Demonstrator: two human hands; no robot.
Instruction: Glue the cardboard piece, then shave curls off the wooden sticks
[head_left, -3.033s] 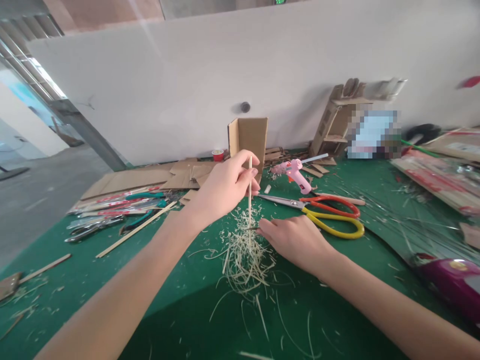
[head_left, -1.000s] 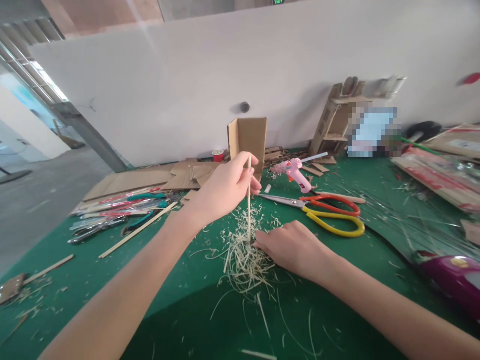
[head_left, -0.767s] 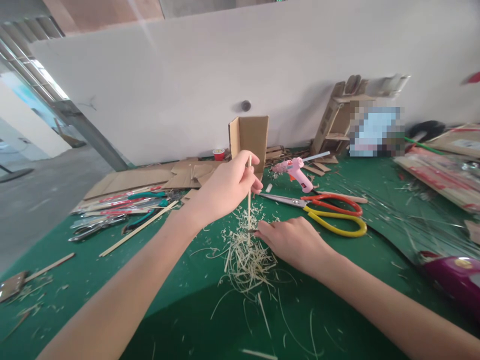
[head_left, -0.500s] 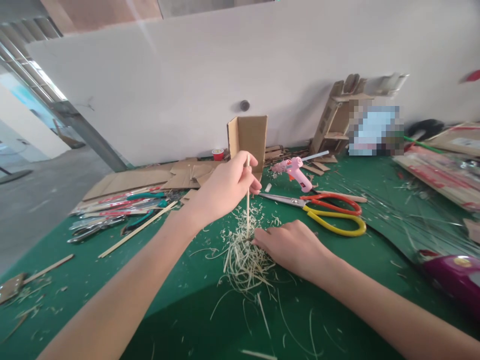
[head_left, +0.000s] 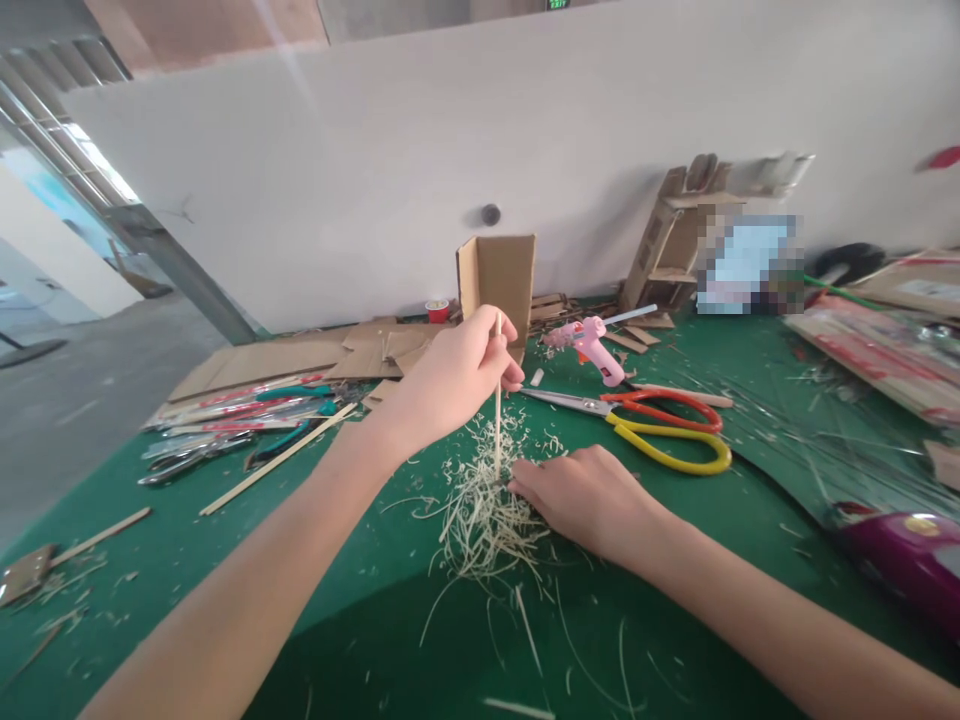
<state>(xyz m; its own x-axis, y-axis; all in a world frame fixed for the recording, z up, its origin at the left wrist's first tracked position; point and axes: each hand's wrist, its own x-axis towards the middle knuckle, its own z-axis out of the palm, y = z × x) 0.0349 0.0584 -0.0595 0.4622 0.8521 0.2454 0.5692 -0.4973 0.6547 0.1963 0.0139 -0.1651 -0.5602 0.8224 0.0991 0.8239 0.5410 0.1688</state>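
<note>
My left hand (head_left: 472, 365) pinches the top of a thin wooden stick (head_left: 498, 425), which stands nearly upright. The stick's lower end meets a heap of pale wood shavings (head_left: 487, 540) on the green tabletop. Close to that lower end, on the right, is my right hand (head_left: 581, 490). Its fingers are closed, with the thumb and forefinger beside the stick; a small dark bit shows at the fingertips, too small to name. Scissors (head_left: 600, 404) with one orange and one yellow handle lie just beyond my right hand.
A pink glue gun (head_left: 596, 355) stands behind the scissors. A folded cardboard piece (head_left: 506, 270) rises behind my left hand. Pliers and packaged tools (head_left: 247, 425) lie at the left, cardboard sheets (head_left: 255, 365) behind them. A purple object (head_left: 907, 560) sits at the right edge.
Both hands hold nearly the same places around the upright stick. The camera view has shifted slightly, and the shavings around the stick's foot lie a little differently.
</note>
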